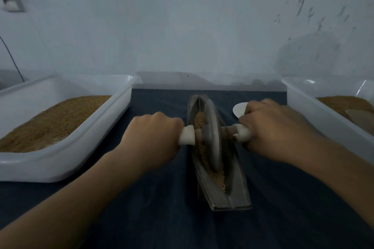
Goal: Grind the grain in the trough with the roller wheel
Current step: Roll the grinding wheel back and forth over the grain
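One trough (237,188) (lengthwise away, axle (227,130) crosswise)

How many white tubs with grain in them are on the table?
2. The left tub sits left of the trough; the right tub sits right of it, cut off by the frame edge. Others may lie outside the view.

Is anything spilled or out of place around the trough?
Nothing stands out. The grain lies inside the trough, none shows on the dark cloth, and the roller wheel sits in the trough.
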